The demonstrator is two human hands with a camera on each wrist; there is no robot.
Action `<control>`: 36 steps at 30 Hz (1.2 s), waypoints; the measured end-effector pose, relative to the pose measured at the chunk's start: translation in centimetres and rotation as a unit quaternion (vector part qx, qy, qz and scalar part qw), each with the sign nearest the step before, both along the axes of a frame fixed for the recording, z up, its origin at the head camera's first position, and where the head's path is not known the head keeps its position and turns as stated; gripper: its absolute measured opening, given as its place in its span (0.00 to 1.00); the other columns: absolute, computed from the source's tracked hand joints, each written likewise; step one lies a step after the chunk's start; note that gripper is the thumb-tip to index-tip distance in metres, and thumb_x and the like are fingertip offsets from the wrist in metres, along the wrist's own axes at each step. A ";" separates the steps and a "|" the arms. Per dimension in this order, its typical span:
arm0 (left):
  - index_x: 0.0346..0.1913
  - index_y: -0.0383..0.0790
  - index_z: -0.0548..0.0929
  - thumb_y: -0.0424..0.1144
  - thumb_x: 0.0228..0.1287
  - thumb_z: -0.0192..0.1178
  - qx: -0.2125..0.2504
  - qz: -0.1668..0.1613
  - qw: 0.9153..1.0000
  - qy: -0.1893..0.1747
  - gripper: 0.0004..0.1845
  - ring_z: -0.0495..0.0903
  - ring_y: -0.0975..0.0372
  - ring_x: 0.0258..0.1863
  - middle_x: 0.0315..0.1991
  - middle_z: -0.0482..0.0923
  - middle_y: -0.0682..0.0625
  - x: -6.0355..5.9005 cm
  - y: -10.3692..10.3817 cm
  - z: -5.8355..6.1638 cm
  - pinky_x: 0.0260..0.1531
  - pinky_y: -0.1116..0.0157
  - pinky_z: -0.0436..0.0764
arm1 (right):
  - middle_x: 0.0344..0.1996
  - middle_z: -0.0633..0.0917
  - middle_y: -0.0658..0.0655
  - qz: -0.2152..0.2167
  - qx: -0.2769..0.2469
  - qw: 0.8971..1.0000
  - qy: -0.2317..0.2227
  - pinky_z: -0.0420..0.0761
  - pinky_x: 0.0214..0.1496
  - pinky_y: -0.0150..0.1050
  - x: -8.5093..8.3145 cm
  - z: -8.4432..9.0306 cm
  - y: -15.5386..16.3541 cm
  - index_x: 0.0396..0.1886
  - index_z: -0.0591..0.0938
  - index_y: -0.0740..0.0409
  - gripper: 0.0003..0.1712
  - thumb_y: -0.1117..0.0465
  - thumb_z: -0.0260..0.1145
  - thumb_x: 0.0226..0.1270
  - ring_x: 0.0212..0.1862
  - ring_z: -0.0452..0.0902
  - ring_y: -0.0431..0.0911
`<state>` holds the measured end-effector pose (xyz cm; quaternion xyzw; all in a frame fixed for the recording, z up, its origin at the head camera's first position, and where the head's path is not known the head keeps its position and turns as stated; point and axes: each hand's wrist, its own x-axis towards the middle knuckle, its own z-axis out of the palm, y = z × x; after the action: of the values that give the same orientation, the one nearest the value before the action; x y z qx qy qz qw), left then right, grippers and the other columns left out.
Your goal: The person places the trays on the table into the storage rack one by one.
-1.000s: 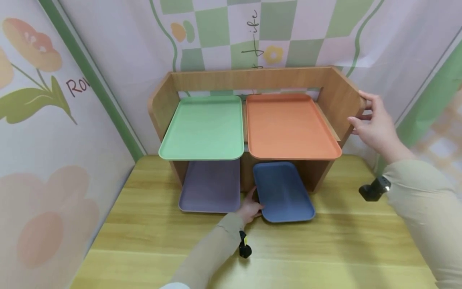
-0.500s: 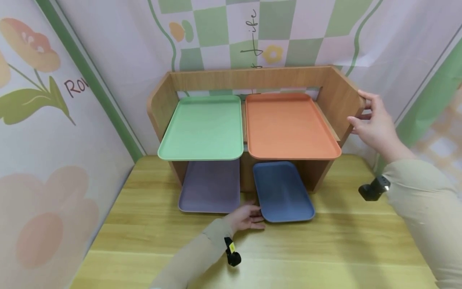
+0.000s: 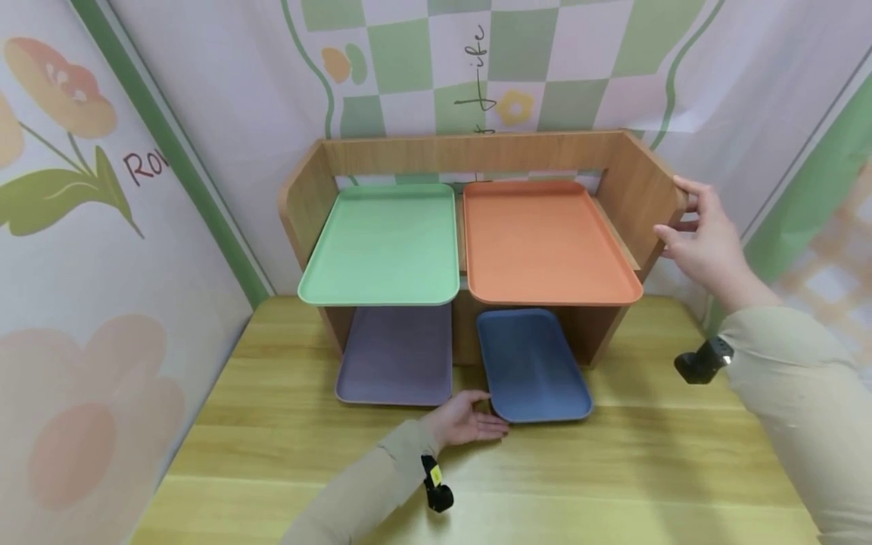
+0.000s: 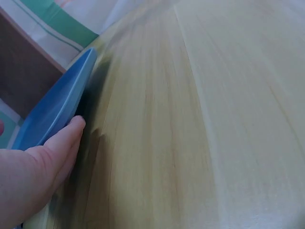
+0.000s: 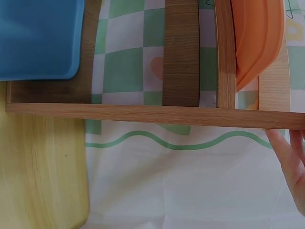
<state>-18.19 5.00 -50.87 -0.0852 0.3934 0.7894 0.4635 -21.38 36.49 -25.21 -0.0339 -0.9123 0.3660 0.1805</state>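
The flat blue rectangular plastic tray (image 3: 534, 365) lies on the wooden desk (image 3: 613, 462), long axis running into the wooden shelf's (image 3: 640, 189) lower bay. The left hand (image 3: 463, 418), fingers relaxed, touches its near-left corner; the right hand (image 3: 705, 241) grasps the shelf's side panel.

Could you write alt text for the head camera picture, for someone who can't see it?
A person's left hand touches the near corner of a blue tray on a wooden table, while the right hand grips the side of a wooden shelf. The shelf carries a green tray and an orange tray, with a purple tray below.
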 end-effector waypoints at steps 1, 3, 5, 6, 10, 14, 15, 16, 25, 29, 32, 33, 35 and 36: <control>0.71 0.24 0.35 0.39 0.73 0.39 0.001 0.011 1.000 -0.002 0.35 0.47 0.33 0.69 0.66 0.44 0.17 0.0 0.0 0.0 0.72 0.48 0.51 | 0.56 0.63 0.66 -0.001 0.000 1.000 -0.002 0.76 0.26 0.17 0.0 0.0 0.0 0.75 0.48 0.43 0.40 0.62 0.56 0.70 0.54 0.67 0.61; 0.71 0.24 0.35 0.38 0.72 0.39 0.005 0.037 0.999 -0.005 0.36 0.47 0.33 0.69 0.67 0.42 0.17 -0.1 0.0 -0.1 0.72 0.48 0.52 | 0.57 0.63 0.67 -0.001 -0.004 1.000 -0.004 0.76 0.26 0.17 -0.1 -0.1 0.0 0.75 0.48 0.43 0.40 0.61 0.55 0.70 0.55 0.66 0.62; 0.72 0.26 0.35 0.37 0.72 0.39 0.014 0.063 0.998 -0.006 0.35 0.47 0.32 0.69 0.67 0.39 0.18 -0.3 0.0 0.0 0.72 0.47 0.52 | 0.57 0.63 0.66 -0.002 -0.005 1.000 -0.004 0.76 0.27 0.17 -0.1 -0.1 0.1 0.75 0.48 0.42 0.40 0.61 0.55 0.70 0.56 0.66 0.62; 0.72 0.29 0.35 0.37 0.71 0.39 0.019 0.073 0.997 -0.002 0.35 0.48 0.32 0.69 0.67 0.37 0.18 -0.3 0.0 0.0 0.72 0.47 0.53 | 0.56 0.63 0.65 -0.002 -0.005 1.000 -0.004 0.77 0.27 0.17 -0.1 -0.1 0.1 0.75 0.48 0.42 0.40 0.61 0.55 0.70 0.55 0.66 0.62; 0.73 0.33 0.35 0.38 0.71 0.38 0.041 0.094 0.995 0.018 0.35 0.47 0.31 0.68 0.67 0.35 0.16 -0.7 0.2 -0.2 0.72 0.46 0.51 | 0.54 0.64 0.61 -0.003 -0.004 1.000 0.000 0.77 0.27 0.17 -0.1 0.0 0.2 0.75 0.49 0.41 0.40 0.61 0.56 0.70 0.54 0.67 0.59; 0.72 0.31 0.31 0.40 0.71 0.38 0.067 0.110 0.991 0.028 0.37 0.46 0.31 0.69 0.67 0.34 0.16 -1.0 0.7 -0.8 0.72 0.46 0.49 | 0.51 0.65 0.56 -0.004 -0.005 1.000 0.005 0.77 0.28 0.18 -0.1 0.0 0.2 0.75 0.50 0.40 0.40 0.62 0.56 0.69 0.52 0.68 0.56; 0.72 0.31 0.30 0.40 0.71 0.38 0.074 0.114 0.990 0.025 0.38 0.46 0.32 0.69 0.67 0.34 0.17 -1.0 0.9 -0.9 0.72 0.46 0.48 | 0.51 0.65 0.57 -0.005 -0.005 1.000 0.006 0.77 0.27 0.18 -0.1 -0.1 0.2 0.75 0.50 0.40 0.40 0.62 0.57 0.69 0.52 0.68 0.57; 0.72 0.31 0.29 0.40 0.71 0.38 0.081 0.119 0.989 0.021 0.38 0.45 0.32 0.69 0.67 0.33 0.18 -1.1 1.1 -1.0 0.73 0.47 0.48 | 0.51 0.65 0.57 -0.005 -0.005 1.000 0.007 0.77 0.27 0.18 -0.1 -0.1 0.2 0.75 0.50 0.40 0.40 0.63 0.57 0.69 0.52 0.68 0.57; 0.73 0.31 0.33 0.40 0.73 0.37 0.094 0.147 0.985 0.009 0.36 0.45 0.33 0.70 0.68 0.35 0.19 -2.1 2.9 -1.0 0.73 0.48 0.49 | 0.50 0.65 0.55 -0.002 -0.007 1.000 0.015 0.77 0.28 0.17 0.1 -0.2 0.1 0.74 0.50 0.40 0.40 0.63 0.56 0.69 0.51 0.69 0.55; 0.73 0.31 0.36 0.40 0.73 0.37 0.085 0.149 0.985 0.011 0.35 0.45 0.33 0.70 0.68 0.37 0.19 -2.3 3.2 -1.0 0.73 0.48 0.49 | 0.51 0.65 0.57 -0.001 -0.010 1.000 0.013 0.77 0.28 0.17 0.1 -0.2 0.1 0.74 0.50 0.40 0.39 0.63 0.56 0.69 0.51 0.68 0.54; 0.74 0.32 0.36 0.42 0.73 0.37 0.079 0.135 0.988 0.017 0.35 0.45 0.34 0.70 0.68 0.38 0.20 -2.3 3.0 -0.9 0.73 0.48 0.48 | 0.53 0.64 0.61 -0.001 -0.012 1.000 0.008 0.77 0.28 0.17 0.1 -0.2 0.0 0.75 0.50 0.40 0.39 0.62 0.56 0.69 0.53 0.68 0.58; 0.74 0.33 0.36 0.42 0.73 0.36 0.077 0.128 0.989 0.021 0.35 0.45 0.34 0.70 0.68 0.38 0.20 -2.2 2.9 -0.8 0.73 0.48 0.48 | 0.53 0.64 0.61 -0.002 -0.014 1.000 0.006 0.77 0.28 0.17 0.1 -0.2 0.0 0.75 0.49 0.39 0.40 0.62 0.56 0.70 0.54 0.67 0.59; 0.74 0.33 0.37 0.43 0.73 0.36 0.072 0.113 0.990 0.031 0.35 0.45 0.34 0.70 0.69 0.40 0.20 -2.2 2.5 -0.8 0.73 0.48 0.48 | 0.54 0.64 0.60 -0.003 -0.014 1.000 0.004 0.77 0.28 0.17 0.1 -0.2 0.1 0.75 0.49 0.38 0.40 0.62 0.56 0.70 0.54 0.67 0.59; 0.74 0.33 0.37 0.44 0.73 0.36 0.070 0.106 0.991 0.039 0.34 0.46 0.34 0.70 0.69 0.42 0.21 -2.1 2.3 -0.7 0.73 0.48 0.48 | 0.54 0.64 0.60 -0.005 -0.015 1.000 0.003 0.77 0.28 0.17 0.1 -0.2 0.1 0.75 0.49 0.38 0.40 0.61 0.56 0.70 0.54 0.67 0.58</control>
<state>-20.34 7.29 -51.60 -0.0630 0.3432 0.8624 0.3668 -21.26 36.64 -25.42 -0.0399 -0.9062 0.3784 0.1844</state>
